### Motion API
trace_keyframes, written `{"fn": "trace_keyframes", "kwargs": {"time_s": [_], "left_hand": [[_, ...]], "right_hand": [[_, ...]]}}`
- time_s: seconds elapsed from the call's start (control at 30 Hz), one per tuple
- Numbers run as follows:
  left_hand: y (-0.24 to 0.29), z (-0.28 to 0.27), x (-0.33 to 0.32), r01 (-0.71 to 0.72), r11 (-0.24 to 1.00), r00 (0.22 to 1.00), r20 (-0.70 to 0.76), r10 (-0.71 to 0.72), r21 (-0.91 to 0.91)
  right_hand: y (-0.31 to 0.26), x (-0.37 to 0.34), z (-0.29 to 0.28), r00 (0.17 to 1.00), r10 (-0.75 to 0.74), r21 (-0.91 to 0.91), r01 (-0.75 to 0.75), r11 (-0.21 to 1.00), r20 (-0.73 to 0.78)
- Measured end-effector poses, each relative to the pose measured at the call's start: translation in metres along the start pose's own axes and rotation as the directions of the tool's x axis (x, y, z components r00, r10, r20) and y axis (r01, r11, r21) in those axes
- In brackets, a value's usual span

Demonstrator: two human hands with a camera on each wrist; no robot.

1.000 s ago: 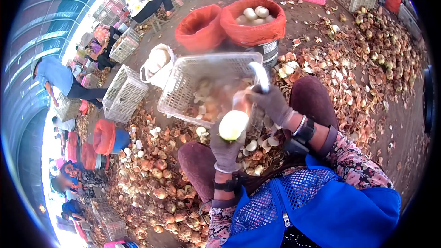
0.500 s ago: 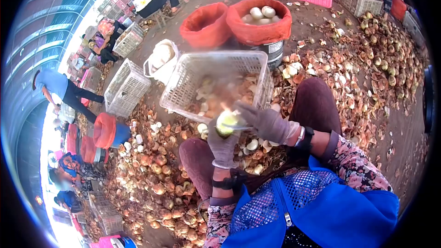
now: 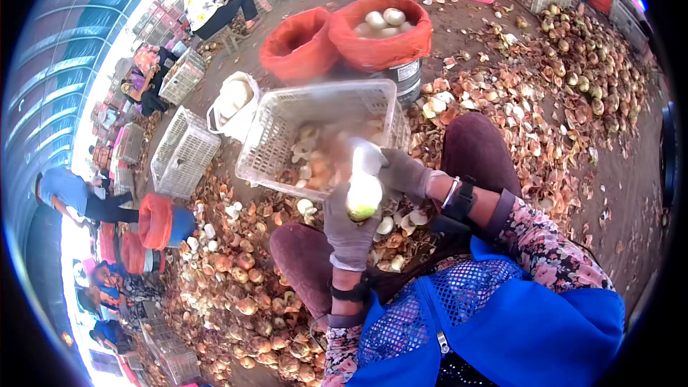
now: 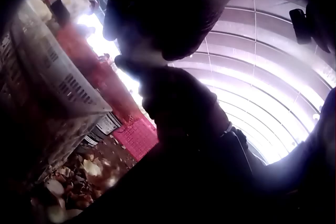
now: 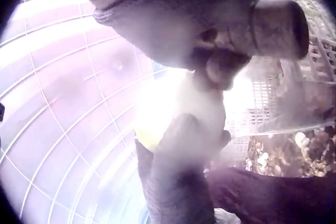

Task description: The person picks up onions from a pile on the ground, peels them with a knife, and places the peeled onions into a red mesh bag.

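Gloved fingers of the left hand [image 3: 347, 233] curl round a pale peeled onion [image 3: 364, 199]. Close against it, the right hand [image 3: 407, 172] bends its fingers about a thick, handle-like piece [image 5: 275, 28] — too blurred to name surely. Just beyond both sets of fingertips sits a mesh crate [image 3: 271, 136]; farther out, red-lined buckets [image 3: 297, 43] — leftward, a heap of onions [image 3: 269, 322].

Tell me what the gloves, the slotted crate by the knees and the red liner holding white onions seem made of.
Gloves: probably knit fabric, matte grey, given the wrinkles and snug wrists.
Slotted crate: likely moulded plastic, pale, slightly shiny at the rim, given its regular openings.
Red liner: perhaps woven plastic or mesh cloth, dull and soft, from its draped folds; weave unclear.
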State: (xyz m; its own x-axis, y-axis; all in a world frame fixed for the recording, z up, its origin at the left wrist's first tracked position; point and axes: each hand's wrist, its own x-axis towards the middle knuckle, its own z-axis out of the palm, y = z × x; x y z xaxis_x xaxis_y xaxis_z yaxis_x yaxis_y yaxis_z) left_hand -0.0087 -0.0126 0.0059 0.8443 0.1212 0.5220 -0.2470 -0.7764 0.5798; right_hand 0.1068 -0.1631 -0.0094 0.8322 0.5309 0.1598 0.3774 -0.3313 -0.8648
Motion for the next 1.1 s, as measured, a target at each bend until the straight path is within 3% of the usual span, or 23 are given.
{"fn": "trace_keyframes", "kwargs": {"time_s": [0.07,0.13,0.23,0.4,0.5,0.6,0.8,0.87,0.9,0.93,0.97,1.0,1.03,1.07,1.1], "left_hand": [[-0.005,0.003,0.0,0.107,0.954,0.994,0.008,-0.109,-0.279],[-0.005,0.004,-0.001,0.119,0.93,0.989,-0.046,-0.143,-0.347],[-0.003,0.0,0.001,0.111,0.922,0.981,-0.107,-0.161,-0.372],[-0.01,0.006,-0.001,0.074,0.942,0.98,-0.153,-0.131,-0.329],[-0.011,0.001,-0.001,0.026,0.939,0.987,-0.137,-0.078,-0.344],[-0.012,-0.002,-0.005,0.106,0.818,0.985,-0.055,-0.165,-0.566],[-0.013,0.002,-0.009,0.138,0.753,0.979,-0.024,-0.2,-0.643],[-0.013,-0.005,-0.013,0.164,0.858,0.981,-0.013,-0.195,-0.487],[-0.013,-0.005,-0.011,0.156,0.893,0.985,0.004,-0.171,-0.421],[0.003,-0.01,-0.008,0.199,0.896,0.977,0.012,-0.212,-0.396],[0.018,-0.016,-0.007,0.23,0.896,0.972,0.036,-0.234,-0.38],[0.008,-0.006,-0.012,0.359,0.783,0.923,0.068,-0.379,-0.508],[0.061,-0.024,-0.003,0.462,0.73,0.886,0.22,-0.409,-0.504],[0.067,-0.023,0.003,0.434,0.744,0.9,0.222,-0.374,-0.508],[0.071,-0.016,0.015,0.392,0.76,0.92,0.218,-0.326,-0.519]], "right_hand": [[-0.031,-0.008,-0.02,0.979,0.123,0.373,-0.176,0.911,0.161],[-0.024,-0.011,-0.016,0.972,0.055,0.613,-0.188,0.768,0.229],[-0.029,-0.015,-0.027,0.898,0.159,0.647,-0.409,0.643,0.411],[-0.046,-0.023,-0.022,0.933,0.177,0.635,-0.345,0.691,0.314],[-0.036,-0.021,-0.017,0.923,0.176,0.642,-0.366,0.673,0.342],[-0.033,-0.021,-0.019,0.928,0.145,0.625,-0.342,0.702,0.344],[-0.035,-0.026,-0.027,0.927,0.133,0.544,-0.317,0.777,0.35],[-0.055,-0.03,-0.039,0.897,0.214,0.439,-0.384,0.812,0.388],[-0.027,-0.022,-0.015,0.956,0.148,0.35,-0.233,0.907,0.255],[-0.02,-0.023,-0.007,0.991,-0.112,0.34,0.081,0.937,0.071],[-0.013,-0.024,0.001,0.925,-0.36,0.241,0.378,0.894,-0.119],[-0.021,-0.023,-0.009,0.953,-0.302,-0.158,0.303,0.94,0.03],[0.019,-0.006,0.02,0.887,-0.457,0.013,0.459,0.888,-0.069],[0.002,-0.008,0.007,0.956,-0.294,0.142,0.293,0.945,-0.018],[-0.012,-0.019,-0.005,0.992,-0.128,0.149,0.129,0.98,-0.018]]}}
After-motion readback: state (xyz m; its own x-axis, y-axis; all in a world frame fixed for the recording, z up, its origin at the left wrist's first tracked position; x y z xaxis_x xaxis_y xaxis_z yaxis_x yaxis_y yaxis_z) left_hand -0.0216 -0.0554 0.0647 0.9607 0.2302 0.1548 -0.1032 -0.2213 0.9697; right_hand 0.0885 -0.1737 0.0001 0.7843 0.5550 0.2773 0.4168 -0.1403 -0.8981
